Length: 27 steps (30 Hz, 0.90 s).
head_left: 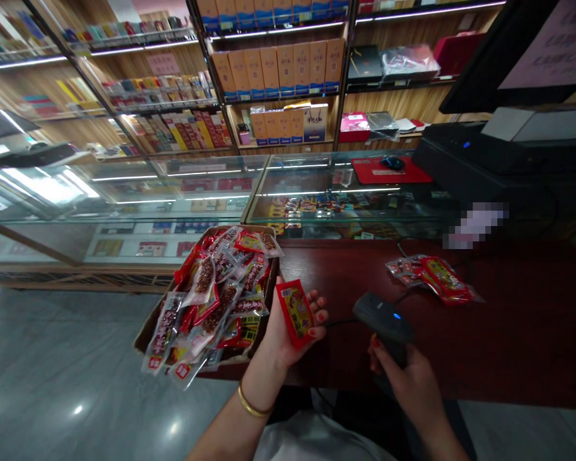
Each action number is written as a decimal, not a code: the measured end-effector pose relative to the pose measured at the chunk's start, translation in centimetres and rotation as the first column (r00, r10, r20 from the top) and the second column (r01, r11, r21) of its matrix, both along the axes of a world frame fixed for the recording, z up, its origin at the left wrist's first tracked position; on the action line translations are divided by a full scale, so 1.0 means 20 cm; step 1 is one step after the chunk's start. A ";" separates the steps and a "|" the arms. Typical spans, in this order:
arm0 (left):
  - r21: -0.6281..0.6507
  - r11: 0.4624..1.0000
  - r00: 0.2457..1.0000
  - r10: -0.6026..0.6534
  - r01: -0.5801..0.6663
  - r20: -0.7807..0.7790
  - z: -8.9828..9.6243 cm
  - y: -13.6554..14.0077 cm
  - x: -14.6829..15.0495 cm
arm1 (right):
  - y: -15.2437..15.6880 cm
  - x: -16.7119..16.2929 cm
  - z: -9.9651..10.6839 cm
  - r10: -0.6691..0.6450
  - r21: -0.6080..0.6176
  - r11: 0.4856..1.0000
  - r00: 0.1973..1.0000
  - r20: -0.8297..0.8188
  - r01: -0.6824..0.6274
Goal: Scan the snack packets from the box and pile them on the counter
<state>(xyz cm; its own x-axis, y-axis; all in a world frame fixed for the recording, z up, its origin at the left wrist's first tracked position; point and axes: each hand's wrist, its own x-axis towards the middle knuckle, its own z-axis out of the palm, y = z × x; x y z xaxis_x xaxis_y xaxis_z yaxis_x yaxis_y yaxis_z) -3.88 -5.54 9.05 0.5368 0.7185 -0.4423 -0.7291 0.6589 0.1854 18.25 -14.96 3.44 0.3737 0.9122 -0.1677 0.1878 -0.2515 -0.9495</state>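
A small red and yellow snack packet [296, 314] lies across the palm of my left hand [288, 346], with the thumb pressing its lower edge. My right hand [408, 378] is wrapped round the handle of a black barcode scanner [383, 320], whose small blue light is lit. The scanner's head points toward the packet, a short way apart from it. Left of my left hand stands a cardboard box [269, 282] heaped with clear and red snack packets [216, 288]. Several more red packets [444, 280] lie in a small pile on the dark wooden counter [336, 269], beyond the scanner.
Behind the counter runs a glass display case [211, 173], with a red mouse pad [365, 171] and a mouse [392, 162] on top. A monitor [480, 57] and black equipment [499, 166] stand at the right. Shelves of boxed goods [278, 67] line the back wall.
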 end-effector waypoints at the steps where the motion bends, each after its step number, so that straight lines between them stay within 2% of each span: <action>1: -0.016 1.000 0.999 0.015 -0.015 -0.033 -0.01 0.01 -0.01 | 0.00 0.00 0.00 0.001 0.004 1.000 1.000 -0.001 -0.001; 4: -0.040 0.998 0.994 0.047 -0.051 -0.097 -0.03 0.03 -0.03 | 0.01 0.00 0.00 0.007 0.017 1.000 1.000 -0.011 -0.007; 8: 0.033 0.999 0.987 0.039 -0.035 -0.158 -0.06 0.04 -0.04 | 0.01 -0.01 0.02 0.041 0.033 0.999 0.999 -0.006 -0.041; 12: 0.143 0.990 0.923 0.050 0.006 -0.381 -0.10 0.02 -0.01 | 0.01 -0.01 0.01 0.053 0.047 0.997 0.998 0.027 -0.054; 14: 0.216 0.973 0.863 0.045 0.075 -0.503 -0.13 0.01 0.00 | 0.00 0.00 0.00 0.045 0.042 0.998 0.999 0.017 -0.046; 15: 0.257 0.955 0.823 0.025 0.148 -0.567 -0.14 0.00 0.01 | 0.00 0.00 0.00 0.042 0.035 0.998 0.999 0.009 -0.043; 16: 0.287 0.928 0.768 0.001 0.238 -0.641 -0.16 -0.01 0.01 | 0.00 0.00 0.00 0.040 0.030 0.999 0.999 0.003 -0.040; 18: 0.299 0.871 0.605 0.002 0.391 -0.796 -0.21 -0.01 0.02 | 0.00 0.01 0.00 0.037 0.029 0.999 0.999 -0.001 -0.037; 20: 0.310 0.835 0.441 0.092 0.455 -0.893 -0.26 -0.01 0.02 | 0.00 0.02 -0.01 0.048 0.033 0.998 0.999 -0.004 -0.048; 22: 0.374 0.800 0.339 0.228 0.469 -0.913 -0.30 0.00 0.01 | 0.01 0.03 -0.01 0.060 0.037 0.998 0.998 -0.003 -0.059; 24: 0.455 0.766 0.310 0.342 0.454 -0.887 -0.31 0.01 0.01 | 0.01 0.04 -0.01 0.054 0.033 0.998 0.999 -0.007 -0.054; 27: 0.542 0.774 0.327 0.445 0.328 -0.834 -0.28 0.01 0.02 | 0.00 0.04 -0.01 0.016 0.029 0.999 1.000 -0.015 -0.015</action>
<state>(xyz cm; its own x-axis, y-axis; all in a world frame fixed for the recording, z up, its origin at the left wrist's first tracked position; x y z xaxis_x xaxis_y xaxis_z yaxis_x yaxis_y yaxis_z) -3.45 -5.25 3.40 0.0187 0.9942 -0.1059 0.1419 0.1022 0.9846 19.11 -14.89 3.23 0.3571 0.9224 -0.1469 0.1773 -0.2213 -0.9589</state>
